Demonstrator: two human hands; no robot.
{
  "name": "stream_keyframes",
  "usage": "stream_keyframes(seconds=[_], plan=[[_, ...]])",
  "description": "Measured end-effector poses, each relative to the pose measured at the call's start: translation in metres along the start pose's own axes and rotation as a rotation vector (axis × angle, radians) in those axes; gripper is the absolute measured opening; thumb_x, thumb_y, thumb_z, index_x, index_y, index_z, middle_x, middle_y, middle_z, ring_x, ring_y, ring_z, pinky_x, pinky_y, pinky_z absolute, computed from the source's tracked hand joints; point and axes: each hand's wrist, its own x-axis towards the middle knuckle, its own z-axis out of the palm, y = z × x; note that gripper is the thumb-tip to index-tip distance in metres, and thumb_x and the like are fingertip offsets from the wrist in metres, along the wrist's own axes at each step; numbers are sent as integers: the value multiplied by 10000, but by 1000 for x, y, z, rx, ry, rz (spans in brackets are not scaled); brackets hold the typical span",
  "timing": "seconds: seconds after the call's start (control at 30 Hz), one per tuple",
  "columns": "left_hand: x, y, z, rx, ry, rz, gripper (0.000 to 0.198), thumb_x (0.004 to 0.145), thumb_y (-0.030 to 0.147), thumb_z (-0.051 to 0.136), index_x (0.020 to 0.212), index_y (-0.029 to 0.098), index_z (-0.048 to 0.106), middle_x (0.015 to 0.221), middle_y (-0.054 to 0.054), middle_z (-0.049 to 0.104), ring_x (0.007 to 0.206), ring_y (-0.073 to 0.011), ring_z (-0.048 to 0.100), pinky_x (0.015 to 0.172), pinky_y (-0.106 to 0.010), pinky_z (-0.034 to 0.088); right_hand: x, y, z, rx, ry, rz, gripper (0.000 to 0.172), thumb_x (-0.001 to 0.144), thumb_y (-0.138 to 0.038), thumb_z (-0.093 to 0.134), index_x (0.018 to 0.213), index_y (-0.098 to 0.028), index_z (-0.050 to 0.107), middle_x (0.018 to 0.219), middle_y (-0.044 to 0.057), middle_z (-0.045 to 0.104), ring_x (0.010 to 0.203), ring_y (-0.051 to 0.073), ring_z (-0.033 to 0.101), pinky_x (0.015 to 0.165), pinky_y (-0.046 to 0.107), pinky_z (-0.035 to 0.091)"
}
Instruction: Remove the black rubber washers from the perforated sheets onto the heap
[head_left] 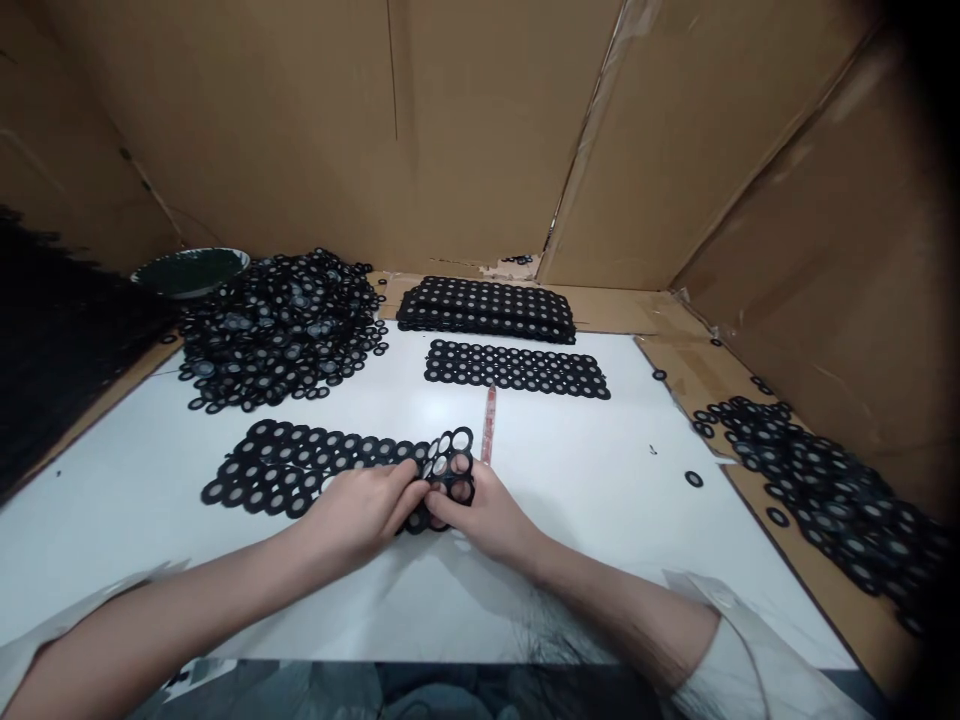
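Note:
A sheet of joined black rings with pale centres (274, 447) lies on the white tabletop, and its right end is lifted and bent upward. My left hand (360, 510) rests over the sheet's front part, its fingers pinched on the rings near the bend. At the raised end, my right hand (491, 515) grips the rings between thumb and fingers, with the fingers partly behind them. Both hands nearly meet there. Some rings under my left hand are hidden. Just beyond my right hand lies a thin red-and-white strip (489, 425), possibly a marker or pen.
A flat ring sheet (517, 368) lies farther back, with a stack of such sheets (487, 308) behind it. Loose rings form a heap (277, 330) at the left, beside a dish (191, 272), and another pile (832, 500) at the right. Cardboard walls (480, 130) surround the table.

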Motion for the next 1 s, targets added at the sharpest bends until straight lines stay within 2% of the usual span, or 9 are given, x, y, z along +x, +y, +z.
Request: stream_keyframes(seconds=[0.17,0.33,0.47,0.53,0.63,0.77,0.83,0.93,1.0], plan=[[9,-10,-13,-255,-72,-45,303,846,335,253,663,185,443,573,13,550,519,-124,502,481,-221,323,8,7,1,12,12,3,232,694,-253,570,703,-186,348,575,-70,448,509,69,509,527,225,455],[10,-22,-33,-129,449,-316,301,843,254,234,586,184,374,489,35,436,456,-95,417,462,-209,289,12,6,-2,-7,68,65,250,700,-244,555,699,-198,309,536,-84,451,442,79,524,439,216,447],[1,-7,-14,108,292,41,278,817,256,312,582,175,437,484,15,486,443,-101,449,447,-224,281,12,5,-2,-11,1,104,234,743,-301,506,717,-204,294,464,-80,479,402,103,532,394,218,437],[-3,0,-2,142,208,127,278,829,241,291,615,172,455,520,-3,532,477,-117,496,453,-232,300,11,5,1,-12,-13,94,221,749,-315,497,725,-201,310,464,-74,493,403,107,536,401,226,448],[-4,5,7,6,44,140,243,844,280,287,707,173,457,605,-16,591,529,-139,547,462,-237,332,9,4,3,-1,28,45,207,736,-301,519,731,-198,339,510,-79,479,431,93,532,432,227,461],[1,0,-3,-200,-104,52,251,848,349,272,774,187,448,643,-6,597,546,-143,550,470,-235,344,8,4,2,-37,48,45,184,744,-293,511,736,-194,357,558,-69,477,460,76,511,446,209,443],[5,-6,-13,-246,-44,-60,280,859,305,219,718,190,432,575,11,551,507,-129,517,473,-231,336,8,5,1,-74,36,71,192,755,-303,496,731,-194,340,547,-65,473,447,71,493,426,198,419],[8,-16,-29,-193,220,-266,287,853,270,203,656,193,399,496,33,464,459,-117,458,468,-227,311,8,9,-1,-73,18,82,215,769,-332,474,738,-198,310,573,-53,491,450,74,504,404,193,410],[7,-19,-33,-89,288,-315,272,841,264,223,649,193,402,466,39,435,433,-114,435,456,-226,286,9,11,-2,-36,13,83,221,769,-350,473,757,-198,313,635,-31,520,500,91,544,420,209,442]])
